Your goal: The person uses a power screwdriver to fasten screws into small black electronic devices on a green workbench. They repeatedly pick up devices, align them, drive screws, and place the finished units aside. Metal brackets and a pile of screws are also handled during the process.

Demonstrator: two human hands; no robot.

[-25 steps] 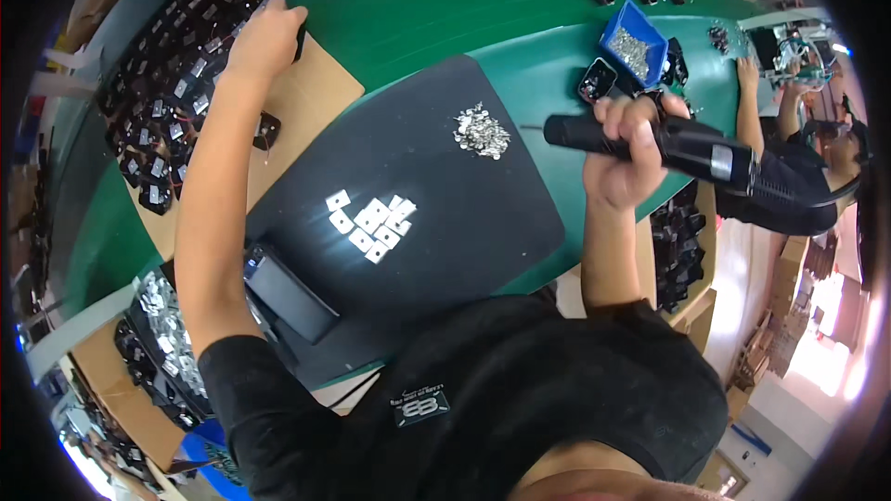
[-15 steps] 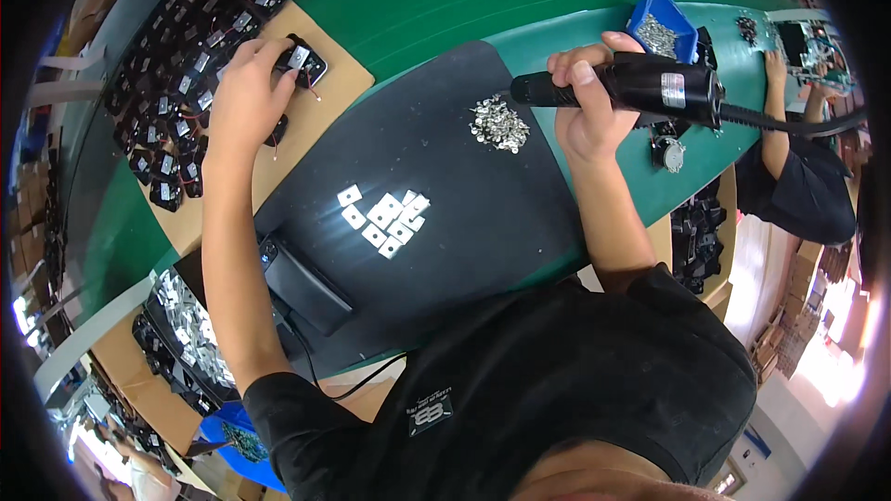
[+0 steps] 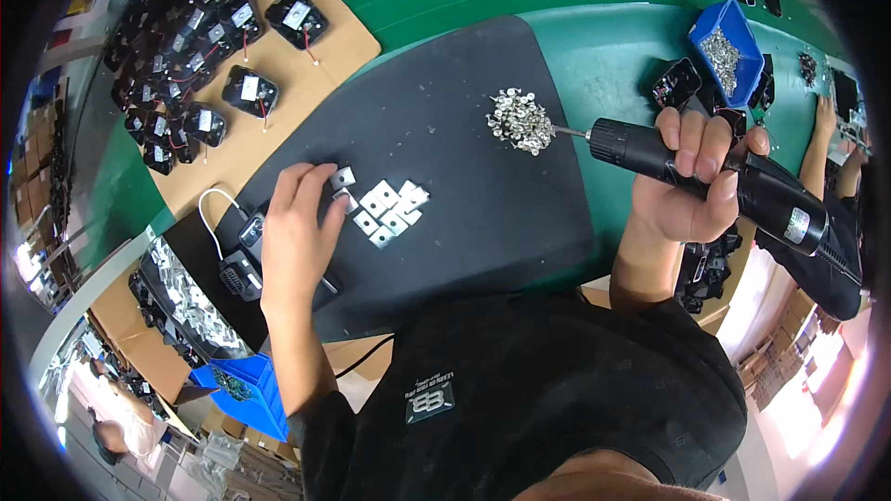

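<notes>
Green worktop [image 3: 603,46] carries black mat [image 3: 464,260], cardboard sheet [image 3: 302,93] beside its left edge. Silver plates [image 3: 382,205] sit toward mat's left side; left hand [image 3: 297,234] curls at two leftmost — cannot tell whether gripping. Metal-parts pile [image 3: 522,121] near mat's right edge — wide stretch of mat between. Right hand [image 3: 694,181] wraps black power screwdriver [image 3: 631,145], bit toward pile.

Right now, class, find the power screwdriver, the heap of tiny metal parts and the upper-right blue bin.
Power screwdriver [image 3: 780,204]: head view, rear body.
Heap of tiny metal parts [image 3: 520,122]: head view, its middle.
Blue bin [image 3: 750,63]: head view, right wall.
</notes>
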